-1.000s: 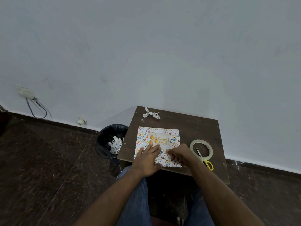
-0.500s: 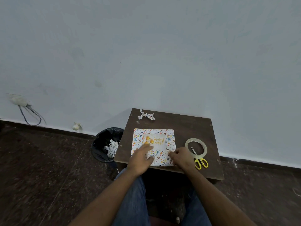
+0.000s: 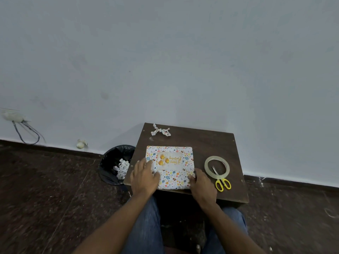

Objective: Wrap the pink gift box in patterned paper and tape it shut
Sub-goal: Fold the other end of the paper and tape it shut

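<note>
My left hand lies flat, fingers straight, on the patterned paper. My right hand pinches its right edge. Tape roll lies beside it on the surface.

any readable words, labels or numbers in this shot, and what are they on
"Happy Birthday": gold script, seen upside down, on the pale panel of the flat parcel wrapped in colourful patterned paper on the dark brown wooden table; read with some uncertainty.
Clear tape roll: no label legible.
Yellow-handled scissors: no marking legible.
No other text visible.
</note>
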A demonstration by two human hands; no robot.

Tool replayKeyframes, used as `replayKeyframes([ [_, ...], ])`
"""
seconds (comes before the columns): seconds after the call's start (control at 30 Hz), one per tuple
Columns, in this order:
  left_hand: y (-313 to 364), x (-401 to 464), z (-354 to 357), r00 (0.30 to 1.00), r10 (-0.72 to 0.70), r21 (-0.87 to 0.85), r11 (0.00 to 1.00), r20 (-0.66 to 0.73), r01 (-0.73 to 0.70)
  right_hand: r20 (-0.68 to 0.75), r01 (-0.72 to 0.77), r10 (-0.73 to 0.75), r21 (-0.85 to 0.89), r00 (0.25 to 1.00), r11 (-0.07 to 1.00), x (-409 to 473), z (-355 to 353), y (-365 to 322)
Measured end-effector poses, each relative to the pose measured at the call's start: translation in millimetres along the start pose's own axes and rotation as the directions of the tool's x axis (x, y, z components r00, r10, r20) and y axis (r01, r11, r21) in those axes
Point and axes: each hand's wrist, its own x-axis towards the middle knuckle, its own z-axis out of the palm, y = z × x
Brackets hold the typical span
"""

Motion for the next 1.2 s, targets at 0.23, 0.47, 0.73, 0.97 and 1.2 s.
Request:
replayKeyframes([
  [0.23,28.4,39.6,1.9,0.961,0.176,0.207,0.953,0.212,-0.220,0.020,0.010,-0.009,-0.052,1.000,0.999,3.5,-1.7,1.7],
  [0.47,35.6,44.5,10.0,0.961,0.254,0.237,0.932,0.113,-0.274,0.029,-0.002,0.004,-0.066,1.000,0.998,6.3,-0.9,2.8],
  [0.73,39.4,50.7,5.5,0.939,0.326,0.254,0.904,0.112,-0.345,0.047,-0.002,0.005,-0.066,0.999,0.998,2.7,-4.0,1.2],
  [0.97,49.6,54.1,12.5,0.892,0.379,0.276,0.855,0.247,-0.440,0.062,-0.014,0.018,-0.074,0.998,0.997,2.3,-5.5,-1.8],
  [1.2,60.0,57.8,21.4,0.892,0.404,0.149,0.888,0.204,-0.436,0.066,-0.013,0.019,-0.083,0.998,0.996,2.7,-7.8,-2.6],
])
